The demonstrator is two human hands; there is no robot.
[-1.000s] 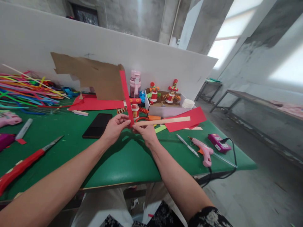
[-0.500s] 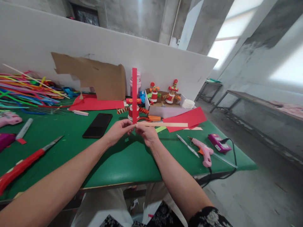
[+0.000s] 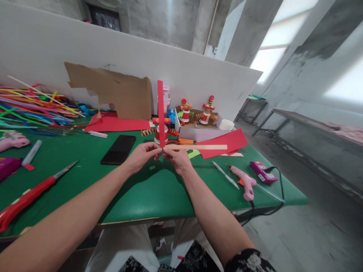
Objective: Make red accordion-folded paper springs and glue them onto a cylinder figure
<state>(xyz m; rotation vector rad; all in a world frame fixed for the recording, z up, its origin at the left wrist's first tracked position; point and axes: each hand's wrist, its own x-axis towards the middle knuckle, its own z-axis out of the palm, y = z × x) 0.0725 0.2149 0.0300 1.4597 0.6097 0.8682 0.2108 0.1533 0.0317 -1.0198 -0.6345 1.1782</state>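
Observation:
My left hand (image 3: 143,155) and my right hand (image 3: 176,158) meet above the green table (image 3: 147,189), fingertips pinched together. Between them they hold the joined ends of two paper strips. A red paper strip (image 3: 160,113) stands almost upright from the pinch. A beige paper strip (image 3: 198,147) runs level to the right from it. My left fingers grip the foot of the red strip, and my right fingers grip the near end of the beige one.
A black phone (image 3: 118,149) lies left of my hands. Red-handled scissors (image 3: 31,194) and a marker (image 3: 31,152) lie far left below coloured straws (image 3: 34,109). A pink glue gun (image 3: 244,181), red paper sheets (image 3: 227,141) and a box of paper figures (image 3: 198,121) lie to the right.
The red strip has swung from leaning left to nearly upright. The beige strip has dropped from a slight upward slant to level. Both hands stay pinched at the joint.

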